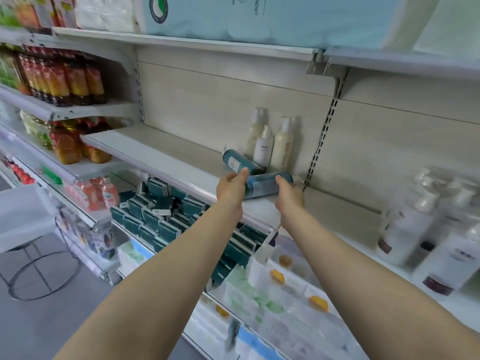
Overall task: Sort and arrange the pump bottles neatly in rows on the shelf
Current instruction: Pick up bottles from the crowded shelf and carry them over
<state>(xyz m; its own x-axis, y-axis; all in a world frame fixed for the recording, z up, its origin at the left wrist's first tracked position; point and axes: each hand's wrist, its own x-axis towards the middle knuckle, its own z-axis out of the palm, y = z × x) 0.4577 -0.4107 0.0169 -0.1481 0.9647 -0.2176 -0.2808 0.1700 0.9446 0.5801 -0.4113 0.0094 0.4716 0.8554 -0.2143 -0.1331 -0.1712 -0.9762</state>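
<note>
A: Smooth matt off-white shelf board [166,149], pale wood-grain back panel [207,100] behind it.

B: Two teal cylindrical bottles lying down, far one [237,160] and near one [262,187], look like glossy plastic with paper-like labels.

A: Three cream plastic pump bottles [281,148] at the back, satin-smooth. Slotted metal upright [322,141] on the right, painted pale.

shelf [155,149]: bare from 9 to 11 o'clock | blocked 12–1: two lying teal bottles [267,184], three upright cream pump bottles [281,146] behind
</note>
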